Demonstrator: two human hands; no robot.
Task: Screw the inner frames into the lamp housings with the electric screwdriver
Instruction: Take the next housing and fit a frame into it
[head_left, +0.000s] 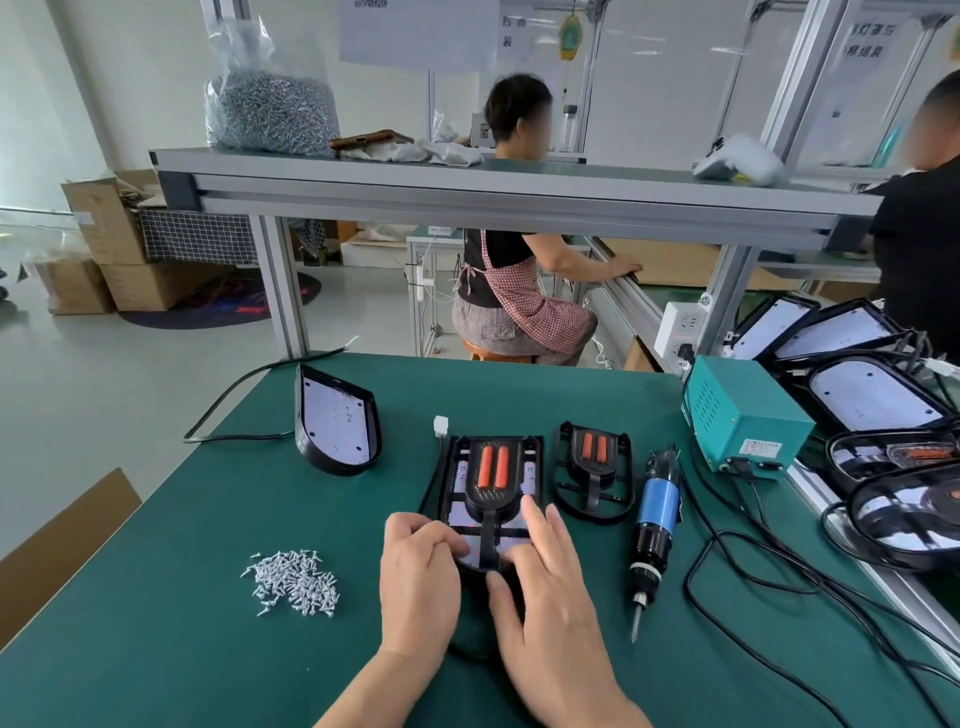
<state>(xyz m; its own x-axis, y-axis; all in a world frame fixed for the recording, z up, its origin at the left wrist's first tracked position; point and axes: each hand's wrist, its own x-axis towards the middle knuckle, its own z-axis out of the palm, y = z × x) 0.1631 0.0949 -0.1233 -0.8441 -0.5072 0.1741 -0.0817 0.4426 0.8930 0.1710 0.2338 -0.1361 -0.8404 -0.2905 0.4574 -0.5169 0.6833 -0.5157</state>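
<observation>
On the head view, the lamp housing (445, 496) lies flat around the middle of the green tabletop (156, 649), a little toward its right edge. The inner frame (491, 483) is seated inside it, with two orange cells showing at the frame's far end. My left hand (421, 566) sits on the housing's near left corner with its fingers curled under. The fingertips are hidden, so I cannot tell whether they pinch anything or only press down. My right hand (545, 582) lies on the near right part of the frame, fingers straight and slightly spread, flat against it, with the thumb at the housing's near end. The electric screwdriver (657, 514) lies untouched on the tabletop just right of my right hand, its bit pointing toward the near edge. Farther back, a second inner frame (592, 470) lies between the screwdriver and the housing. A loose heap of screws (293, 579) lies left of my left hand, well apart from it. A second housing (335, 421) stands tilted on its edge toward the far left of the tabletop. A teal power box (743, 415) sits at the far right corner, with black cables trailing along the right edge. More housings (872, 389) are piled past that edge, and a clear bag of screws (270, 109) stands on the upper shelf (467, 182).
</observation>
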